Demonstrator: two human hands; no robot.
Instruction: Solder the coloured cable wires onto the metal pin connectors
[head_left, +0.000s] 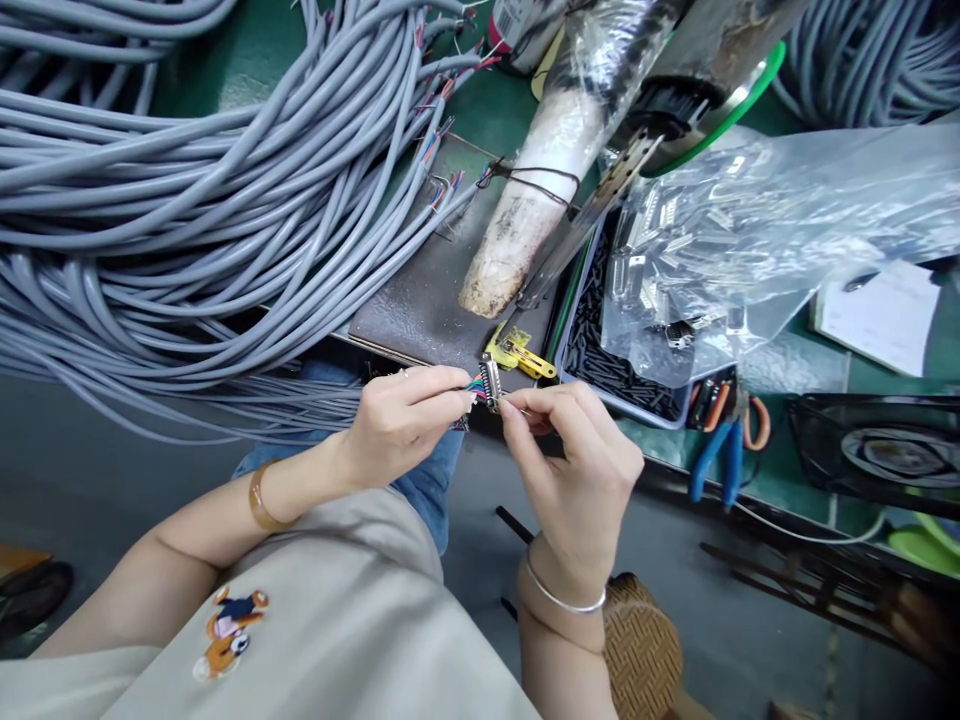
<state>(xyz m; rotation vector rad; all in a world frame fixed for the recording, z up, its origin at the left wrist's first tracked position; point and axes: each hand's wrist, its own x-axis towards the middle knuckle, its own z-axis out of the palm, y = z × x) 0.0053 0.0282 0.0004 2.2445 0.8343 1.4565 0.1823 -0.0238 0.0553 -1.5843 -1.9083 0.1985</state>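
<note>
My left hand [401, 415] is closed in a pinch on thin coloured wires [475, 386] at the end of a grey cable. These wires run to a metal multi-pin connector [490, 380] just right of my left fingertips. My right hand [574, 455] pinches thumb and forefinger together at the lower end of this connector; its other fingers are curled. Exactly how the fingertips meet the metal is too small to see. Right behind the connector, a yellow cutter-like tool [534, 362] lies at the table's edge.
A large heap of grey cables [225, 190] covers the left. A wrapped white roll [517, 210] and a metal bar [577, 220] slant over the dark mat [405, 310]. To the right are a tray [637, 412] of black sleeves, a bag [750, 220] of connectors, and pliers [716, 460].
</note>
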